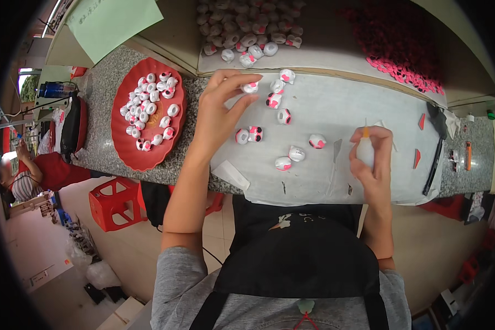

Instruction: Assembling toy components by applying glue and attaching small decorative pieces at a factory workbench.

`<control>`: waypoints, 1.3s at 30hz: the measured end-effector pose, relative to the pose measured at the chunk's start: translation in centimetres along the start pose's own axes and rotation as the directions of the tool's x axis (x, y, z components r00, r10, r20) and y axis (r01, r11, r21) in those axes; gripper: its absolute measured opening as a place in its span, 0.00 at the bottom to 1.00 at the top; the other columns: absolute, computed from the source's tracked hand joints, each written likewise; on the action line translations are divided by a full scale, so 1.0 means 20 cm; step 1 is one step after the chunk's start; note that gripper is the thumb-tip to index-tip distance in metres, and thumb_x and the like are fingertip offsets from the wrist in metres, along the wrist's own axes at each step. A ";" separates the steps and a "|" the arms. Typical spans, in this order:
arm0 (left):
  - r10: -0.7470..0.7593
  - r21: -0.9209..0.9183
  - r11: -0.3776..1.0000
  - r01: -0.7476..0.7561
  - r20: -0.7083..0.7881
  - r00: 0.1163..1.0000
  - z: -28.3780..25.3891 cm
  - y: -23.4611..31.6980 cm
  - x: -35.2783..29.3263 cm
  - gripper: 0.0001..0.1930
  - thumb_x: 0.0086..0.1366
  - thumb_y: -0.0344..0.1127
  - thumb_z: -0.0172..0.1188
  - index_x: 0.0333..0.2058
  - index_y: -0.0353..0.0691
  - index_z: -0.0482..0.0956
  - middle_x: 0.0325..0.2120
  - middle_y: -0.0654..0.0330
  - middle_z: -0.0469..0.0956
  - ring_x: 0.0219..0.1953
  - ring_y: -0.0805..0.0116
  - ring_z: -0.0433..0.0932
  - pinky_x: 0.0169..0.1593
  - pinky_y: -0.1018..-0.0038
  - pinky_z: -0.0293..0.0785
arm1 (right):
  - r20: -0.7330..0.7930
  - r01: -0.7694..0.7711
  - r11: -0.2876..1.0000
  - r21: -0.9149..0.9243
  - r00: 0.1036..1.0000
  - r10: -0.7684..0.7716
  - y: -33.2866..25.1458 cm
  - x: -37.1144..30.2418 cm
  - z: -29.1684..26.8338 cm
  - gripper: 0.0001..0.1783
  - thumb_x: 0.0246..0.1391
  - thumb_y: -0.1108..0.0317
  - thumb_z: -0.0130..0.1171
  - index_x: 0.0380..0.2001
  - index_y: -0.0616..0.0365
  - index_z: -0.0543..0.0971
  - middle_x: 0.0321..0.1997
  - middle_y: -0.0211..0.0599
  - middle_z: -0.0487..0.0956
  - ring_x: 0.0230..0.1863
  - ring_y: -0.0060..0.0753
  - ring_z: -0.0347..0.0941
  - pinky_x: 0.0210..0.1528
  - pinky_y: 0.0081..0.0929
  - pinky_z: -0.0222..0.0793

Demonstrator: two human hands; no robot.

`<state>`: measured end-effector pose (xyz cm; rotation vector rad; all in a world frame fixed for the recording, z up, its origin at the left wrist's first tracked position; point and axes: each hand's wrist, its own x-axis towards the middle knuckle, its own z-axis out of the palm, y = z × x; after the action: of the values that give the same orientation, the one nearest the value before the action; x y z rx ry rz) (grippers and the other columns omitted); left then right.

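My left hand (221,104) is above the left part of the paper-covered work surface (308,184), its thumb and forefinger pinching a small white figure head with a pink mark (251,87). At the right side of the paper, my right hand (377,165) wraps around a white squeeze bottle with an orange nozzle (366,148), its tip pointing up and away from me. Several similar white-and-pink heads lie between the hands, among them one with black glasses-like shapes (256,133), one near the middle (317,141) and one nearer me (283,163).
To the left, a red scalloped dish (143,160) holds several white heads. A heap of white pieces (250,27) and a pile of pink pieces (407,74) lie behind a low ledge. A black strip-like tool (433,168) is at the right. Another person (25,170) is far left.
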<state>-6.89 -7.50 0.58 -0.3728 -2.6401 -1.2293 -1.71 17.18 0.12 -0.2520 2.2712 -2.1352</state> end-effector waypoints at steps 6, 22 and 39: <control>-0.299 -0.782 0.537 0.317 0.176 0.938 0.13 0.26 -0.18 0.15 0.47 0.18 0.52 0.37 0.30 0.67 0.33 0.55 0.67 0.31 0.69 0.71 0.33 0.79 0.70 | -0.022 -0.033 0.992 0.119 0.999 0.036 -0.12 0.01 -0.05 0.16 0.37 0.70 0.47 0.32 0.64 0.60 0.33 0.41 0.61 0.18 0.23 0.60 0.14 0.13 0.58; -0.206 -0.910 0.414 0.023 -0.069 0.976 0.30 0.34 -0.30 0.15 0.47 0.21 0.54 0.36 0.31 0.65 0.37 0.48 0.67 0.37 0.66 0.69 0.40 0.71 0.70 | -0.219 0.463 0.886 0.004 0.865 -0.451 -0.18 -0.11 0.01 0.22 0.32 0.60 0.63 0.27 0.56 0.63 0.28 0.33 0.62 0.23 0.21 0.55 0.23 0.13 0.55; -0.249 -0.950 0.285 0.124 0.052 0.967 0.29 0.37 -0.30 0.19 0.47 0.21 0.54 0.40 0.31 0.62 0.38 0.48 0.67 0.37 0.68 0.70 0.41 0.76 0.68 | -0.025 0.552 0.823 -0.132 0.828 -0.560 -0.21 -0.12 0.06 0.24 0.25 0.63 0.67 0.23 0.54 0.64 0.26 0.31 0.65 0.19 0.22 0.59 0.17 0.14 0.57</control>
<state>0.61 0.67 0.56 -0.1079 -1.5032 -2.7406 1.22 16.13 3.95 -0.9827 2.6106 -2.2510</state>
